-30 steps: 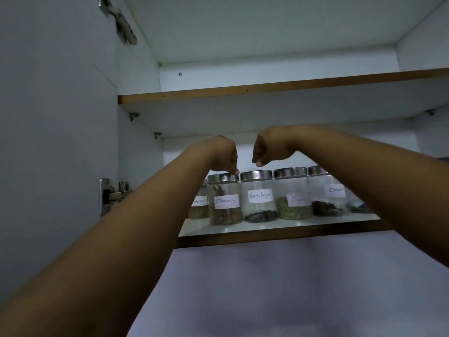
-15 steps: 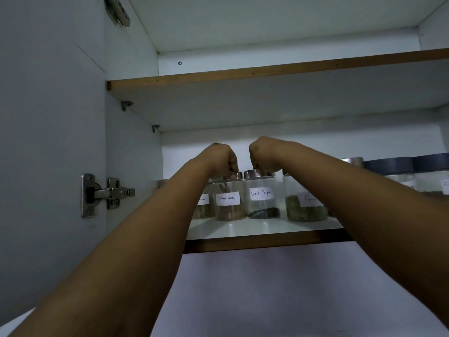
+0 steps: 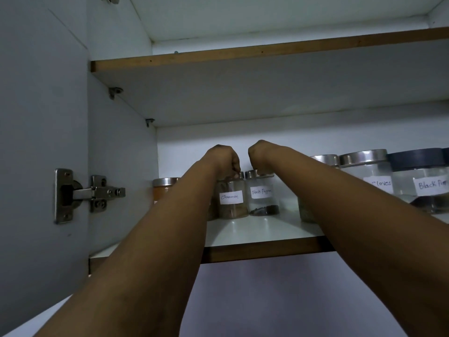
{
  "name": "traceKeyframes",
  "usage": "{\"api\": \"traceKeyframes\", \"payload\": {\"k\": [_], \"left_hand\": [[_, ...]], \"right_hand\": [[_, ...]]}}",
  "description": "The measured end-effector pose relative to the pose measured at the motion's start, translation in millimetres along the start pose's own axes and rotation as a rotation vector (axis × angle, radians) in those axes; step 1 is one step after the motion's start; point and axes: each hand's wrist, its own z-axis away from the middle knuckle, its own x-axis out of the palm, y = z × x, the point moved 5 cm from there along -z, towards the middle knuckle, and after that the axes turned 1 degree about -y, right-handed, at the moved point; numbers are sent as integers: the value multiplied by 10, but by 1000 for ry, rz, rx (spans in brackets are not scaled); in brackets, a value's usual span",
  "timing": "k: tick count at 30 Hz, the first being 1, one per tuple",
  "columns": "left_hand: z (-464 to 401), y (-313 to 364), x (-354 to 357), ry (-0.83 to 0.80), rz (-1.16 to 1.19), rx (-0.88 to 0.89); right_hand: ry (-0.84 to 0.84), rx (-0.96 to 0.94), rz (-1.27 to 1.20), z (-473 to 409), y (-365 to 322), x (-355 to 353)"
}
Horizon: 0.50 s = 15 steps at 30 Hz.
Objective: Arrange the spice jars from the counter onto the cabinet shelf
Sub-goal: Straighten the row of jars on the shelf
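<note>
Both my arms reach up into the open cabinet. My left hand (image 3: pixel 224 159) grips the metal lid of the glass jar labelled Cinnamon (image 3: pixel 232 199). My right hand (image 3: pixel 260 154) grips the lid of the small jar labelled Black Pepper (image 3: pixel 263 198) right beside it. Both jars stand upright toward the back of the lower shelf (image 3: pixel 255 235). An orange-filled jar (image 3: pixel 164 188) stands at the far left, partly behind my left arm. A jar of green spice (image 3: pixel 305 212) is mostly hidden by my right forearm.
Larger jars stand at the right: a Cloves jar (image 3: pixel 369 176) and a dark-lidded Black Pepper jar (image 3: pixel 422 183). The upper shelf (image 3: pixel 243 54) hangs close above. The open door with its metal hinge (image 3: pixel 82 194) is at the left.
Both hands have pushed deeper into the shelf with the two jars, which now stand further back. The view has shifted left and nearer, bringing the larger jars at the right into sight.
</note>
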Motion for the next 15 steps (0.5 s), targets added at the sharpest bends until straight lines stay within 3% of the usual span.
{"api": "traceKeyframes", "payload": {"k": [15], "left_hand": [[117, -76, 7, 102, 55, 12]], "right_hand": [[55, 82, -254, 197, -39, 0]]}}
